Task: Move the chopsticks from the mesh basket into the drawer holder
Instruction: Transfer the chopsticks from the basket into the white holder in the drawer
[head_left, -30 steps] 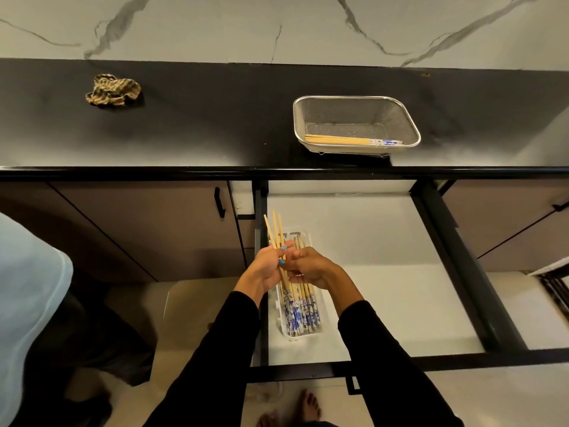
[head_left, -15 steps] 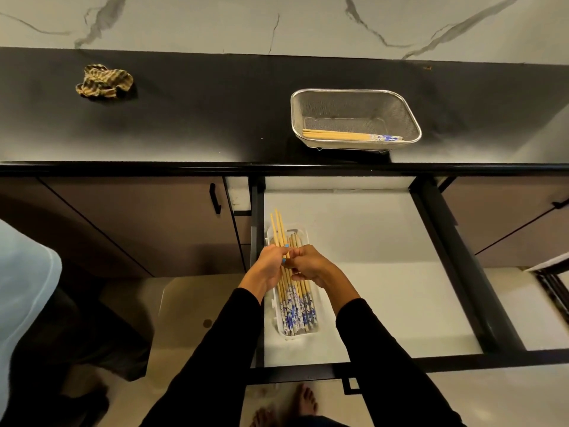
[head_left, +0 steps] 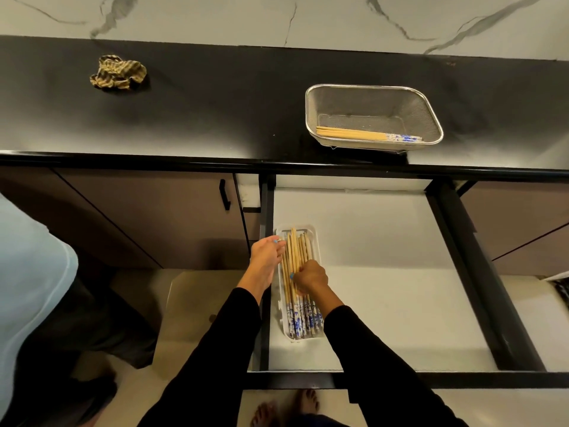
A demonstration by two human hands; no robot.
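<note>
A steel mesh basket (head_left: 431,118) sits on the black counter with a few bamboo chopsticks (head_left: 354,134) lying along its near wall. Below it, at the left side of the open drawer (head_left: 385,272), a white holder (head_left: 314,229) carries a bundle of chopsticks with blue-patterned ends (head_left: 303,322). My right hand (head_left: 309,277) is closed around the middle of that bundle, pressing it down in the holder. Along the bundle's left side lies my left hand (head_left: 266,257), fingers stretched forward and touching the sticks.
A crumpled striped cloth (head_left: 118,72) lies far left on the counter (head_left: 215,112). Another person in a light blue top (head_left: 30,272) stands at my left. The drawer's black front rail (head_left: 400,380) runs across below my arms, my bare feet (head_left: 286,408) beneath it.
The bundle, held tilted up above the holder a second ago, now lies flat in it. My left hand let go and stretched flat along the sticks; my right hand slid back.
</note>
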